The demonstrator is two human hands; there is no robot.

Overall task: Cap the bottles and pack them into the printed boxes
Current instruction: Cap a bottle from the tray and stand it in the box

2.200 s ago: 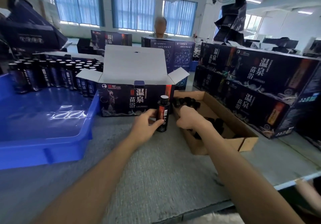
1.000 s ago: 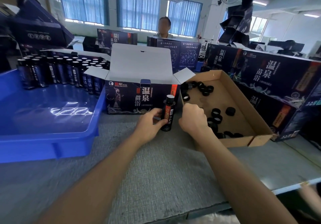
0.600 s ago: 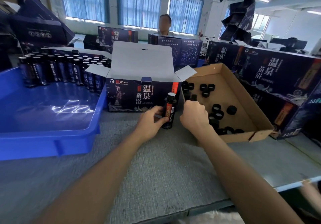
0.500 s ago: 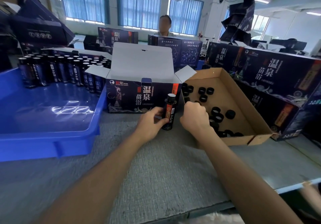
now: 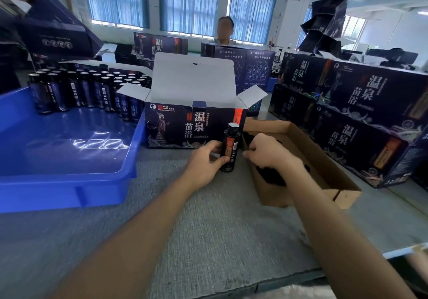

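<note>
My left hand [image 5: 205,160] grips the small dark orange-labelled bottle [image 5: 229,150], upright right in front of the open navy printed box [image 5: 176,127]. My right hand [image 5: 266,152] is curled at the brown cardboard tray [image 5: 271,194], can't tell what it's holding.

The left grip [image 5: 203,162] is holding a dark bottle [image 5: 229,148] upright on the grey surface [image 5: 208,224], at 6 o'clock of the open printed box [image 5: 185,127]. At the bottle's 3 o'clock, the right grip [image 5: 266,152] is curling over the left wall of the cardboard tray [image 5: 324,173].
</note>
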